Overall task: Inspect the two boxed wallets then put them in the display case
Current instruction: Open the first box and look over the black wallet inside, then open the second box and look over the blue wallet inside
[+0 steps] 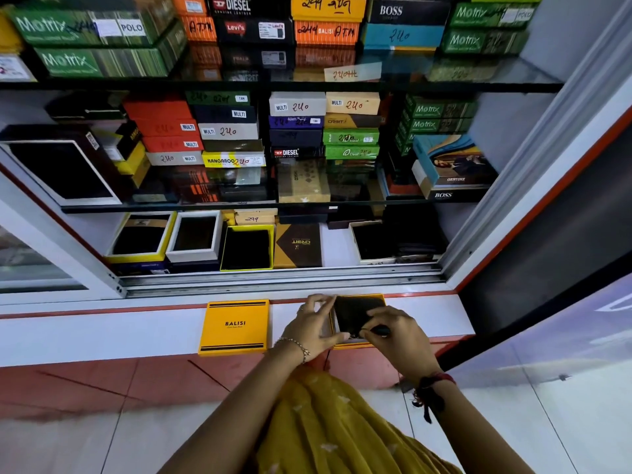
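A closed yellow BALISI box [234,326] lies flat on the white ledge in front of the display case. To its right sits an open yellow box [355,344] with a black wallet [354,313] in it, tilted up at the near edge. My left hand [313,325] pinches the wallet's left and near edge. My right hand [398,336] grips its near right corner. Both hands cover much of the open box.
The display case [280,278] stands open behind the ledge, sliding track at its front. Its bottom shelf holds several open wallet boxes, including a yellow-rimmed one [247,248] and an ORBIT box [297,244]. Upper glass shelves carry stacked boxes. Yellow cloth [328,425] hangs below my arms.
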Action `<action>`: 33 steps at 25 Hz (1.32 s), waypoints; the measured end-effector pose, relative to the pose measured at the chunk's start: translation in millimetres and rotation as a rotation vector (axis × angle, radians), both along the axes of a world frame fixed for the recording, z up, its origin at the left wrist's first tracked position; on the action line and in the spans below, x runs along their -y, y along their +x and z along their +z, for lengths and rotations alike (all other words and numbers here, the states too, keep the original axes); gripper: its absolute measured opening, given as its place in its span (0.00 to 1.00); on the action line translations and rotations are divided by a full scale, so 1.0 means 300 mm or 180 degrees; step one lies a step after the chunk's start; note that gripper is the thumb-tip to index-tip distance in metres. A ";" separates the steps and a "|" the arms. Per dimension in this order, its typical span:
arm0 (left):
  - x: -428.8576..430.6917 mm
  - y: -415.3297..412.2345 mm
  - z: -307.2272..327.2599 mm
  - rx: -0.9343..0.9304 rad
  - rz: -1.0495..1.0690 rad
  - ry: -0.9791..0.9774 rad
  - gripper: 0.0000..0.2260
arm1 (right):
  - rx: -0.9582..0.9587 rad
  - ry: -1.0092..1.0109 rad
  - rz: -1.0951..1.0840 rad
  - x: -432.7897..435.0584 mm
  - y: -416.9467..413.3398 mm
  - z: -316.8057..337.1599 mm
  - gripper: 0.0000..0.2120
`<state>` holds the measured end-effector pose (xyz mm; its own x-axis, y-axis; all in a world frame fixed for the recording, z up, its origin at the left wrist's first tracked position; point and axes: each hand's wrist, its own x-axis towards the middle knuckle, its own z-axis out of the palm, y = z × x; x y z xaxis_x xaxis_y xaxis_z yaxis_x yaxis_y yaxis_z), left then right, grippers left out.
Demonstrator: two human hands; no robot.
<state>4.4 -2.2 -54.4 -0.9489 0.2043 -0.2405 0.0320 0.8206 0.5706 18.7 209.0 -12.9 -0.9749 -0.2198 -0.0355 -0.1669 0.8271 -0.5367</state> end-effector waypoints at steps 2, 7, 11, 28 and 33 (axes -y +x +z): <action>-0.012 0.002 -0.008 -0.0212 -0.0142 -0.0507 0.34 | -0.0021 0.0132 -0.0005 0.012 -0.008 -0.039 0.07; 0.002 0.035 -0.010 -0.0558 -0.0050 -0.0694 0.32 | -0.0148 0.0193 0.0022 0.033 -0.026 -0.073 0.13; 0.093 0.033 0.014 -0.0952 0.0234 -0.0920 0.28 | -0.0350 0.0064 0.0055 0.105 -0.063 -0.057 0.15; 0.595 0.178 0.117 0.1256 0.2802 0.1318 0.18 | 0.1584 -0.0150 0.0329 0.729 0.009 -0.033 0.39; 0.597 0.211 0.090 0.1714 0.2622 0.3472 0.22 | 0.1720 -0.0215 -0.0092 0.760 0.045 -0.004 0.62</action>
<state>67.6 -181.3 -27.5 -0.7325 -0.0300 -0.6801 -0.6338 -0.3345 0.6974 32.2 -19.2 -14.0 -0.8274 -0.2124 -0.5199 0.1697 0.7880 -0.5918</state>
